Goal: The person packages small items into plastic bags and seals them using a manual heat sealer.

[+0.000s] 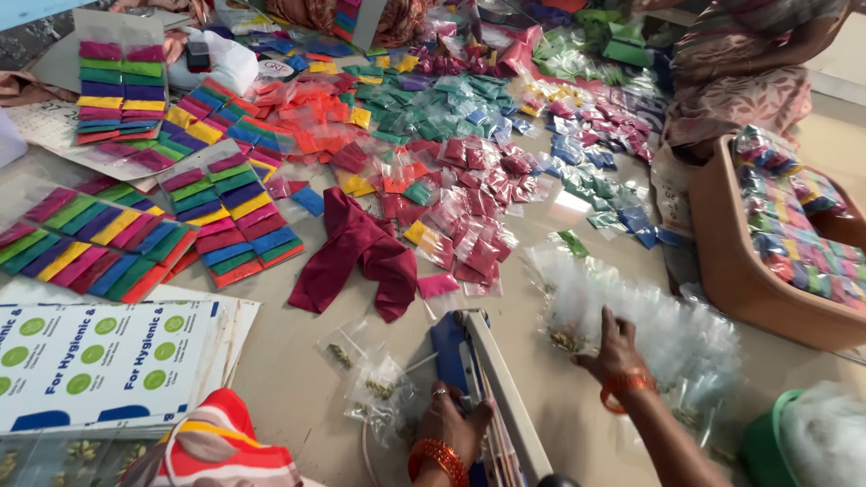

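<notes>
My left hand, with a ring and orange bangles, rests on the blue base of a heat sealer whose white arm runs toward me. My right hand, also in orange bangles, reaches into a heap of small clear plastic pouches and its fingers press on one that holds yellowish bits. Two small clear pouches with greenish contents lie just left of the sealer.
Several small packets of coloured powder cover the surface ahead. Sheets of packets in colour rows lie left, by printed white cards. A maroon cloth lies centre. An orange-brown tub of packets stands right. A seated person is at the back right.
</notes>
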